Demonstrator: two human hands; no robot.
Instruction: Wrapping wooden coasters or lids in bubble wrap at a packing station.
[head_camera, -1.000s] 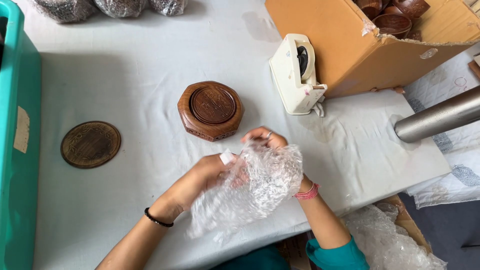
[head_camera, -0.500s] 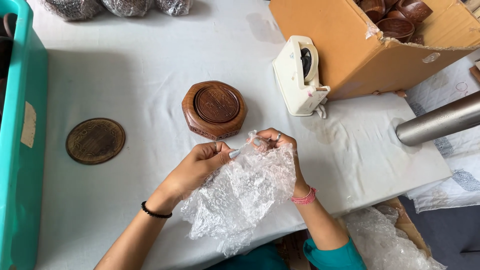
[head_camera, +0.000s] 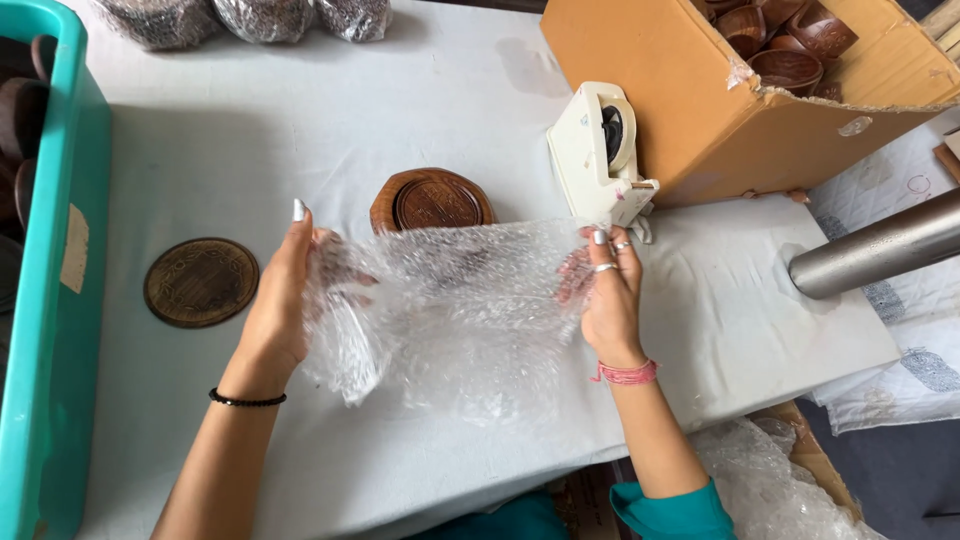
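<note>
Bubble wrap (head_camera: 455, 310), one clear sheet, is stretched flat in the lower middle of the frame, above the table. The left hand (head_camera: 275, 300) pinches its left edge with the fingers closed around the plastic; the right hand (head_camera: 605, 295), wearing rings and a pink thread bracelet, grips the right edge in the same way. Both hands pull apart, so the sheet is spread wide and open, probably to make it smooth. The lower part hangs loose and crumpled toward the grey-white tablecloth (head_camera: 300, 130).

Just behind the sheet, in the centre, stands a round carved wooden box (head_camera: 432, 198); its near side is seen only through the plastic. At middle left a flat round wooden lid or coaster (head_camera: 201, 282) lies alone; I cannot tell which it is. Right of centre a white tape dispenser (head_camera: 600, 150) stands beside a cardboard carton (head_camera: 690, 110) at upper right, which holds more carved wooden bowls (head_camera: 790, 40). A teal plastic crate (head_camera: 60, 260) fills the left edge, and a grey metal tube (head_camera: 880, 245) enters from the right. At the top, wrapped dark bundles (head_camera: 250, 18) wait in a row.
</note>
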